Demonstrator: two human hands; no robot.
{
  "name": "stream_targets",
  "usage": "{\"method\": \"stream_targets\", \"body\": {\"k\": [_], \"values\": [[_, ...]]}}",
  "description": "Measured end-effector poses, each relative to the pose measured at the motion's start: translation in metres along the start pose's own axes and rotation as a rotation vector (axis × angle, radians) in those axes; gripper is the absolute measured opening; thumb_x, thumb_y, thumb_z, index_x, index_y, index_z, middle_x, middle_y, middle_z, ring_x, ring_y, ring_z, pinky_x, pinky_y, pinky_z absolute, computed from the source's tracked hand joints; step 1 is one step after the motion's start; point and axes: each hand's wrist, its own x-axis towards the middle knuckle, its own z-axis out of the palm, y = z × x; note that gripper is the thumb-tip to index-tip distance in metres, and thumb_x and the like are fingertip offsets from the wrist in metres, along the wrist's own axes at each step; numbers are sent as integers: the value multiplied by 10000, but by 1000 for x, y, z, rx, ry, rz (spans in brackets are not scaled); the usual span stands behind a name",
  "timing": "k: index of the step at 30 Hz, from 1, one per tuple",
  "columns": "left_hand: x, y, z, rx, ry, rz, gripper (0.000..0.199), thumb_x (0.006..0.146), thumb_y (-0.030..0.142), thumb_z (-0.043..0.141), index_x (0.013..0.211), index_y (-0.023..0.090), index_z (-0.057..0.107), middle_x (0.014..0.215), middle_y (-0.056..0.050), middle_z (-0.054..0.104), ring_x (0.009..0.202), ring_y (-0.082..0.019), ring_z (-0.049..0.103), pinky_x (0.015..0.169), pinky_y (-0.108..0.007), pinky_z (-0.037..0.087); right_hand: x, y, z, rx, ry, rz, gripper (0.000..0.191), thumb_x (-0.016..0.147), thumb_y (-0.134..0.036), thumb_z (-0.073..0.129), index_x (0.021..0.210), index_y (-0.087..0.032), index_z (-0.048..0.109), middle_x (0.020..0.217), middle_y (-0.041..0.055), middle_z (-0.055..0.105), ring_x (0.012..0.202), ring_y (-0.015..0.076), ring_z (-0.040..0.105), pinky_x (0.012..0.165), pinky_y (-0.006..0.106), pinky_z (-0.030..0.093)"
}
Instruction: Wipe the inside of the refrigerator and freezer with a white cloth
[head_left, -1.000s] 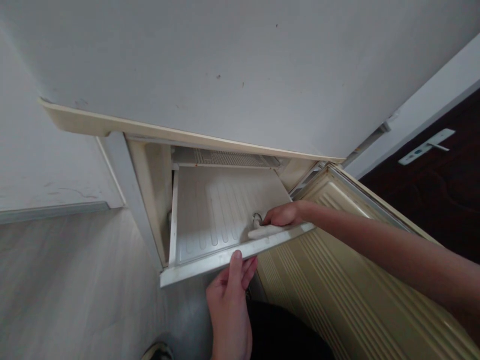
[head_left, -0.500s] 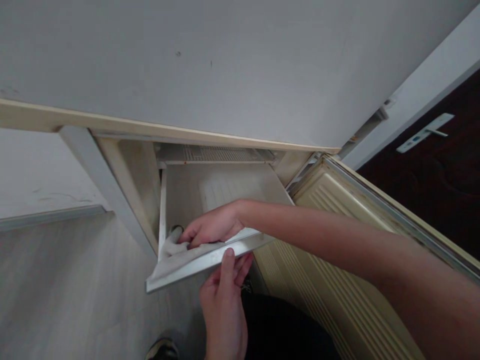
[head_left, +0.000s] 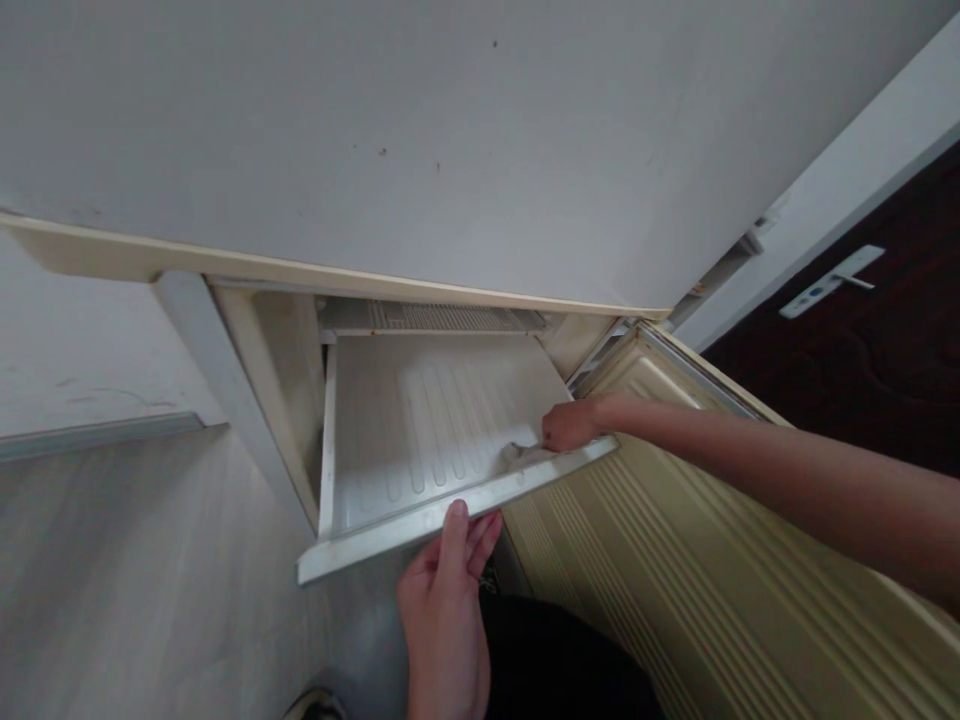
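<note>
A white ribbed drawer (head_left: 431, 400) is pulled out of the cabinet-like fridge compartment. My left hand (head_left: 450, 590) grips its front edge, thumb on top and fingers curled beneath. Inside, at the right front corner, my right hand (head_left: 571, 425) is closed on a pale cloth (head_left: 519, 455) that lies against the drawer floor and front lip. Most of the cloth is hidden under that hand.
The cream ribbed door (head_left: 600, 540) stands open to the right, below my right forearm. A grey-white panel (head_left: 420, 120) overhangs the compartment. Grey floor (head_left: 187, 580) lies at left, and a dark door (head_left: 862, 330) with a handle is at far right.
My right hand has swept the cloth from the drawer's left front corner to its right front corner. My left hand keeps its hold on the front edge. The view has shifted slightly.
</note>
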Motion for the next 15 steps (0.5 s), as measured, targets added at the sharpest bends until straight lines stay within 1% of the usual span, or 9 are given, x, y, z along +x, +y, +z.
{"method": "stream_targets", "body": {"k": [2,3,4,6,9,12,13,14,15], "values": [[0,1,1,-1,-10,10,369,757,408,876,850,63,782,932,-181,790,895,-243,773,912,-326,644,-10,6,-1,-125,34,-38,212,903,-139,588,891,-39,774,989,216,742,1037,304,674,945,362,458],[0,1,1,-6,-9,13,353,764,397,871,855,68,782,936,-175,790,904,-240,772,918,-326,643,-13,7,-2,-145,82,-49,218,912,-130,573,921,-39,771,1034,229,741,1065,312,673,958,364,452],[1,2,1,-11,-6,15,335,774,384,864,857,70,781,936,-171,790,909,-237,771,920,-324,641,-15,7,-3,-128,164,-37,230,923,-124,552,958,-38,762,1057,239,738,1067,313,678,951,361,451],[1,2,2,-13,5,18,304,792,359,850,857,72,776,921,-164,788,902,-230,771,912,-319,643,-19,3,-4,4,415,50,272,958,-134,489,1049,-43,728,1072,248,733,1019,299,694,888,341,456],[2,4,4,-5,-5,40,289,822,336,829,876,60,764,915,-170,783,894,-229,769,911,-332,645,-36,-13,5,358,907,227,324,1006,-178,384,1090,-84,682,1053,216,732,944,266,690,795,313,438],[6,11,10,9,-28,47,263,873,298,784,888,38,751,926,-190,777,888,-235,771,908,-339,646,-60,-43,36,842,1360,294,306,995,-261,386,1024,-135,663,975,150,724,898,234,652,775,297,438],[8,14,14,12,-24,41,244,895,276,758,887,33,745,930,-197,775,882,-235,772,901,-337,648,-66,-54,52,1055,1472,261,294,982,-307,414,1012,-149,660,973,133,721,888,225,642,772,292,449],[12,19,19,10,-12,40,221,914,249,732,883,30,739,927,-200,773,872,-231,772,893,-333,650,-69,-65,69,1307,1522,191,293,961,-371,470,1027,-161,664,1003,122,722,900,222,641,771,288,467],[16,24,25,5,-4,40,198,931,221,707,885,30,734,928,-200,771,869,-227,772,889,-329,651,-68,-75,87,1572,1503,126,318,921,-438,542,1037,-172,671,1022,116,725,904,227,647,763,292,485]]}}
